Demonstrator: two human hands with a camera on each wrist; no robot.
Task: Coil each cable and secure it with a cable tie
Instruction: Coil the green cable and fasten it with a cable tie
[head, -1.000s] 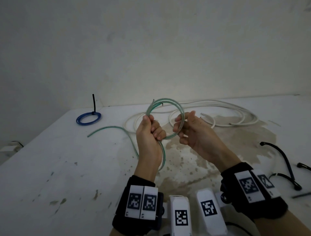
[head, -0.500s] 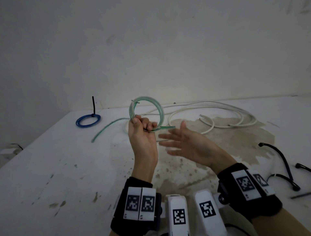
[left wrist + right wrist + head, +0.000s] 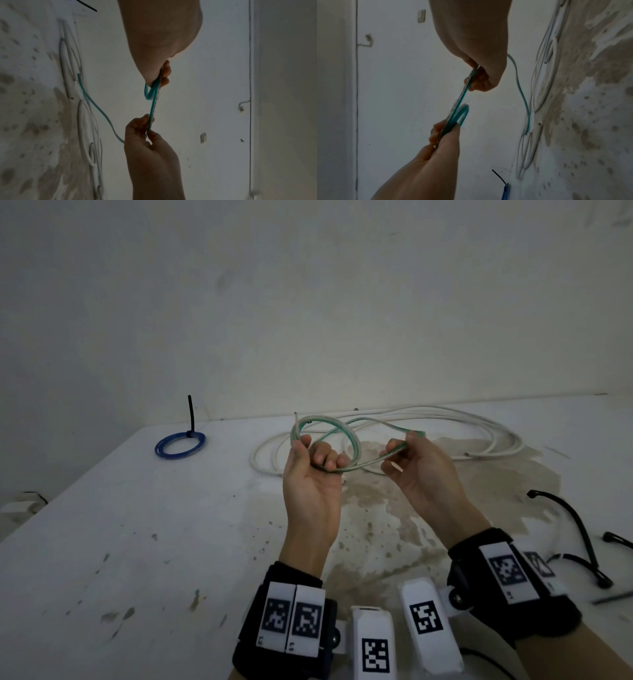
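In the head view a thin green cable (image 3: 354,440) is partly wound into a small coil, held above the table. My left hand (image 3: 318,455) grips the coil at its left side, fingers curled round the loops. My right hand (image 3: 394,455) pinches the loose stretch to the right of the coil, and the short free end sticks out past the fingers. The left wrist view shows the green cable (image 3: 152,105) stretched between both hands. In the right wrist view the green cable (image 3: 462,94) runs the same way. A long white cable (image 3: 479,424) lies loose behind the hands.
A blue cable coil (image 3: 180,443) with a black tie standing up from it lies at the back left. Loose black cable ties (image 3: 582,537) lie at the right edge. The white table (image 3: 137,542) is stained brown in the middle. A wall rises behind.
My right hand, open and off the cable half a second ago, now pinches its loose stretch. The tail has swung from the table's left side over to the right. My left hand keeps holding the coil.
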